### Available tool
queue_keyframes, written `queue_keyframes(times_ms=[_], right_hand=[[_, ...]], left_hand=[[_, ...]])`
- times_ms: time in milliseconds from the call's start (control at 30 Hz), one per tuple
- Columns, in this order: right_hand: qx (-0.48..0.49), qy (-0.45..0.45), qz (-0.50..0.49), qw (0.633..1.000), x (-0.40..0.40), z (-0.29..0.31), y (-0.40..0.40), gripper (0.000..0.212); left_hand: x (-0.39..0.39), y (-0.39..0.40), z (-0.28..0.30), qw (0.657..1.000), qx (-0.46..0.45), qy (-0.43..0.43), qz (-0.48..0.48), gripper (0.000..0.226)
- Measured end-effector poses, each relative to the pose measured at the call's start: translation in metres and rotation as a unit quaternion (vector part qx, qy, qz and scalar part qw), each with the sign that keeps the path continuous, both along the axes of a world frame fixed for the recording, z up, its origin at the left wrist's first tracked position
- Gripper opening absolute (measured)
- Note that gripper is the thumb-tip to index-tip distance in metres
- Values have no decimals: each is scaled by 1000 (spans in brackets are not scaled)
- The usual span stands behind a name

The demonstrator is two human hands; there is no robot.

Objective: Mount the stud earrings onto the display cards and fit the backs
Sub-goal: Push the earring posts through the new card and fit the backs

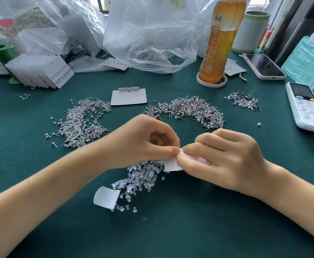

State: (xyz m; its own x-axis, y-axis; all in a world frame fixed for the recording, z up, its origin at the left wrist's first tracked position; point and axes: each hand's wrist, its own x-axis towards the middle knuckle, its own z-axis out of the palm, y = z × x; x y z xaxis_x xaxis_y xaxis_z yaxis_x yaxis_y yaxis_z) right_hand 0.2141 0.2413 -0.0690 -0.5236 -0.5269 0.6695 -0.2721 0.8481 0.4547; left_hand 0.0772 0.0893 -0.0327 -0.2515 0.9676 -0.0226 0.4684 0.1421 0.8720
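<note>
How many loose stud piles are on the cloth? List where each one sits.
3: a left pile, a middle pile beyond the hands, a small one near the remote. Bags may hide more.

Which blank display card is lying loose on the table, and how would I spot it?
Start at the tall bottle of amber drink standing on the green table, then look left and nearer, to the gap between the two big heaps of silver stud earrings. The blank display card lies flat there. Unlike the stacked cards at far left, it carries no studs and lies alone.
</note>
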Motion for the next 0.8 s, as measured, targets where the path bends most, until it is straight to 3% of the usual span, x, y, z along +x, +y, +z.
queue_keyframes(times_ms=[333, 400, 500, 633, 700, 800], right_hand=[[18, 0, -2, 1000, -1, 1, 0, 24], [-1, -12, -9, 1000, -1, 4, 0, 17], [-72, -25, -17, 997, 0, 11, 2, 20], [-167, -24, -39, 985, -1, 13, 4, 12], [-235, -32, -42, 970, -3, 13, 3, 12], [-368, -80, -55, 925, -3, 15, 1, 23]], left_hand=[[-4, 2, -1, 1000, -21, -5, -13, 3], [-4, 3, -2, 1000, 0, -4, 8, 12], [-9, 3, 2, 994, 68, -24, 80, 15], [-13, -1, 5, 987, 67, 136, 49, 29], [-8, -2, 1, 983, 62, 173, 21, 22], [-7, 1, -4, 980, 94, 167, 54, 10]])
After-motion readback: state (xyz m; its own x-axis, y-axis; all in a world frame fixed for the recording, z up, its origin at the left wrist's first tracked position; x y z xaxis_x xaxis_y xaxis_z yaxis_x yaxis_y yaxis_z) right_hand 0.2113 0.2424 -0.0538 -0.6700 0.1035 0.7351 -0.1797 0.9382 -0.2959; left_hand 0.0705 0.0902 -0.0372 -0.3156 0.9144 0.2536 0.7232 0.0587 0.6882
